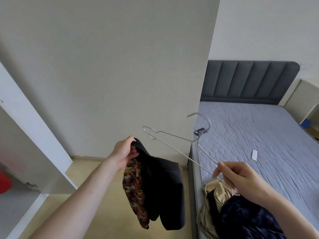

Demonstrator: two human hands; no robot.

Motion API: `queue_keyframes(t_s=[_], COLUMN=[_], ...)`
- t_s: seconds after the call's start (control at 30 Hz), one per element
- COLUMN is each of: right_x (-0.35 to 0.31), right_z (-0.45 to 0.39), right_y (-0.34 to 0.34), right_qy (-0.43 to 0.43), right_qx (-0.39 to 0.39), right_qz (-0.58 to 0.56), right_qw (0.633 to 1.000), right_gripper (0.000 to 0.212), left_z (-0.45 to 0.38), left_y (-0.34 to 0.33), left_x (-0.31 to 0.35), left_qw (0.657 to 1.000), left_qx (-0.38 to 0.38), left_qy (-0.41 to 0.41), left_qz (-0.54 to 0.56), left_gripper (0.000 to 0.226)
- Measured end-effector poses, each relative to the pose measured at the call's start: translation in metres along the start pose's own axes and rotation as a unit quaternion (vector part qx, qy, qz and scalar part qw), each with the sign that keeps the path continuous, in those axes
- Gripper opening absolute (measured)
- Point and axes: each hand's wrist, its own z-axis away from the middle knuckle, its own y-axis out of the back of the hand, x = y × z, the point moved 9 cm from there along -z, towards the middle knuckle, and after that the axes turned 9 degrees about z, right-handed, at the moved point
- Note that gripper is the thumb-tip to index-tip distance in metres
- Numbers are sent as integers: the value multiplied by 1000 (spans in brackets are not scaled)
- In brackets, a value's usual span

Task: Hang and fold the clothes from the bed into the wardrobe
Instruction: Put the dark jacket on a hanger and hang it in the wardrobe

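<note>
A dark garment [162, 187] is held up by the left hand [124, 152], whose fingers [133, 150] are curled round a bunched fold at its top. It hangs clear above the floor [96, 204], just left of the bed edge. Its outer cloth is black; a lining or print in orange, yellow and brown is exposed along its left side.

A thin metal wire hanger [174, 144] is pinched by the right hand [241, 178] at one lower corner, between thumb and fingertips [220, 165]. The hanger is tilted, its hook pointing up and away, over the bed's near edge.

More clothes are piled on the near corner of the bed: a beige garment [214, 195] and a dark blue garment [245, 219], touching one another.

The bed [259, 135] is covered by a pale grey-blue quilted mattress and backed by a dark grey padded headboard [248, 80]. A dark phone-like object [201, 131] lies near the mattress's left edge, and a small white object [254, 154] lies further right. A pale wardrobe panel [120, 66] fills the centre; white wardrobe framing [34, 126] is seen at left, with something red [5, 181] at the far left edge. The floor is pale beige.
</note>
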Motion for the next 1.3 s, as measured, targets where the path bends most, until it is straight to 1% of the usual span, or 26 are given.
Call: queue_keyframes(t_s=[0.07, 0.2, 0.3, 0.33, 0.43, 0.53, 0.7, 0.87, 0.93, 0.97, 1.07, 1.17, 1.3], right_x=[-3, -10, -13, -12, -10, -11, -9, -12, -12, -11, -12, -13, -7], right_z=[5, 12, 14, 14, 12, 8, -2, -7, -7, -8, -8, -7, -4], right_y=[7, 12, 14, 16, 27, 37, 24, 17, 17, 18, 16, 14, 23], right_qy=[-2, 3, 5, 3, -7, -2, -3, -3, -2, -3, 9, 22, 15], right_qx=[-2, -8, 7, 17, 48, 70, 34, -4, -8, -5, 15, 43, 72], right_qz=[8, 51, 71, 69, 47, 78, 124, 126, 129, 135, 150, 162, 149], right_qw=[1000, 999, 997, 997, 998, 995, 992, 992, 992, 991, 988, 986, 986], right_gripper=[50, 46, 42, 40, 36, 38, 32, 34, 34, 33, 31, 30, 29], left_z=[-1, 1, -2, -3, -7, -8, -3, 4, 7, 9, 15, 18, 24], left_y=[-1, -10, -10, -10, 1, 10, 12, 14, 14, 13, 6, 3, -4], left_x=[4, 8, 10, 10, 17, 23, 33, 44, 48, 50, 52, 58, 71], left_qw=[999, 990, 982, 980, 973, 965, 954, 939, 934, 933, 926, 916, 906], left_qx=[-18, -86, -106, -105, -69, -65, -59, -65, -64, -66, -77, -61, -54], left_qy=[-2, -22, -50, -59, -81, -92, -112, -127, -132, -134, -139, -155, -189], left_qz=[-31, -109, -147, -159, -203, -237, -272, -315, -325, -328, -342, -366, -376], left_gripper=[14, 15, 15, 16, 22, 20, 26, 26, 29, 30, 23, 19, 21])
